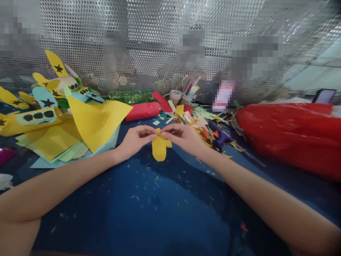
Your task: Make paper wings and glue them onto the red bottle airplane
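A small yellow paper cutout (pixel 159 148) with a rounded lower end hangs over the blue table, pinched at its top by both hands. My left hand (pixel 137 138) closes thumb and fingertips on its upper left edge. From the other side, my right hand (pixel 183 137) pinches the upper right. A short yellow tab sticks out below the right fingertips. The fingers cover the cutout's top. Just behind the hands lie paper scraps (pixel 156 122) and a red paper-wrapped bottle (pixel 142 111).
Paper-covered bottle airplanes (pixel 42 119) crowd the left, beside stacked coloured sheets (pixel 99 121). Green bottles (pixel 130 96) lie at the back. Scissors (pixel 220 137) rest among scraps on the right, near a large red plastic bag (pixel 290 135). Tiny clippings dot the blue tabletop (pixel 149 220).
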`<state>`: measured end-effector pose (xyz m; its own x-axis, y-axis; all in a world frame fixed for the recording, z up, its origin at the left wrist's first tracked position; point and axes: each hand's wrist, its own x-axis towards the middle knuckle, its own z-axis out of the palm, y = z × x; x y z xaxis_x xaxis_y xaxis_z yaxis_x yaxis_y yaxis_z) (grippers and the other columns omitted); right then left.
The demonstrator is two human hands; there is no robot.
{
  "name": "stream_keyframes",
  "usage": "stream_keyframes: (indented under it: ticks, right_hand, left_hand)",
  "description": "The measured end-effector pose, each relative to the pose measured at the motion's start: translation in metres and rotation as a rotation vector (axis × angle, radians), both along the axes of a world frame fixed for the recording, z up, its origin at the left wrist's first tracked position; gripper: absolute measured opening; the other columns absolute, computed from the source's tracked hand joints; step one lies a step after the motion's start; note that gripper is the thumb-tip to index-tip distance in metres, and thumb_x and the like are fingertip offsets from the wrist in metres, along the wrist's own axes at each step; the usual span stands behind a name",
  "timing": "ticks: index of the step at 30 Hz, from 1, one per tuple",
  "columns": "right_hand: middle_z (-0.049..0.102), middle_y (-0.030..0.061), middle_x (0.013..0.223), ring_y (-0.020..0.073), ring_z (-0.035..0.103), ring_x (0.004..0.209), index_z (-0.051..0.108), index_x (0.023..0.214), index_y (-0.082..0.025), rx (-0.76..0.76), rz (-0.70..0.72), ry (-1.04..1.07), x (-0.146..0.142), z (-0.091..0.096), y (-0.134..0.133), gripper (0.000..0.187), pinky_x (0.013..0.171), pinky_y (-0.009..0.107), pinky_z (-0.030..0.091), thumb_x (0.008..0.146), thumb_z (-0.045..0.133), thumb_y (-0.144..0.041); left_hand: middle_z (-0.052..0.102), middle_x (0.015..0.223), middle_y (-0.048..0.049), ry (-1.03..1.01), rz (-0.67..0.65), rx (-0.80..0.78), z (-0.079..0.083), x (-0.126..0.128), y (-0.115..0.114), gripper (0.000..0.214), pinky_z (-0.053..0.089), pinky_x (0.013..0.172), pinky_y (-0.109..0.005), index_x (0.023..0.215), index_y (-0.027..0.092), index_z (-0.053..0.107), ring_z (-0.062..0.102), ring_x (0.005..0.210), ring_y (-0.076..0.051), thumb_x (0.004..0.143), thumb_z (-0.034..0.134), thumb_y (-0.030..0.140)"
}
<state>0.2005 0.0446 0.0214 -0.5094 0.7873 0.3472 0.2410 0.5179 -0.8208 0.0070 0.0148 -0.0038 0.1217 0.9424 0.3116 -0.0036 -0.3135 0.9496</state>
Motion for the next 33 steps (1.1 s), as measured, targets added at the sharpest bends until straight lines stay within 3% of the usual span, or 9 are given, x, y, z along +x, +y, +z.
stream_keyframes:
  ticks: [5,22,28,30,33]
  right_hand:
    - [0.070,0.0034,0.080,0.0143,0.062,0.069,0.067,0.083,-0.018,-0.098,0.007,-0.009,-0.002,0.003,0.000,0.026,0.068,0.031,0.052,0.076,0.069,-0.043]
    - [0.071,0.0041,0.090,0.0174,0.067,0.081,0.068,0.093,-0.020,0.302,-0.055,-0.231,0.000,0.011,-0.009,0.014,0.078,0.033,0.054,0.086,0.056,-0.026]
    - [0.072,0.0055,0.095,0.0179,0.069,0.084,0.065,0.100,-0.021,0.147,-0.015,-0.098,0.004,0.011,0.002,0.021,0.079,0.035,0.056,0.089,0.051,-0.030]
    - [0.072,0.0068,0.093,0.0191,0.070,0.086,0.064,0.104,-0.020,0.147,-0.088,-0.111,0.014,0.019,0.012,0.023,0.079,0.036,0.056,0.089,0.049,-0.029]
    - [0.073,0.0075,0.083,0.0220,0.069,0.077,0.067,0.094,-0.018,0.238,-0.322,-0.419,0.041,0.034,0.030,0.021,0.071,0.036,0.053,0.083,0.057,-0.032]
  left_hand:
    - [0.074,0.090,-0.0036,0.042,0.013,0.034,0.000,0.002,-0.004,0.015,0.054,0.088,-0.035,0.084,0.017,0.068,0.068,0.086,-0.016,0.074,0.070,0.028]
    - [0.073,0.092,-0.0041,0.070,0.022,0.049,0.003,0.000,-0.002,0.017,0.054,0.087,-0.033,0.089,0.017,0.067,0.067,0.087,-0.016,0.075,0.070,0.026]
    - [0.075,0.096,-0.0040,0.103,0.061,0.034,-0.001,-0.002,0.001,0.015,0.053,0.090,-0.037,0.088,0.019,0.072,0.068,0.092,-0.019,0.077,0.068,0.028]
    - [0.074,0.101,-0.0043,0.102,0.064,0.028,-0.003,-0.004,0.002,0.018,0.052,0.093,-0.037,0.093,0.020,0.073,0.067,0.097,-0.019,0.080,0.066,0.029]
    - [0.073,0.108,-0.0047,0.124,0.061,0.030,-0.006,-0.006,0.005,0.021,0.050,0.095,-0.038,0.098,0.021,0.073,0.066,0.101,-0.020,0.082,0.065,0.032]
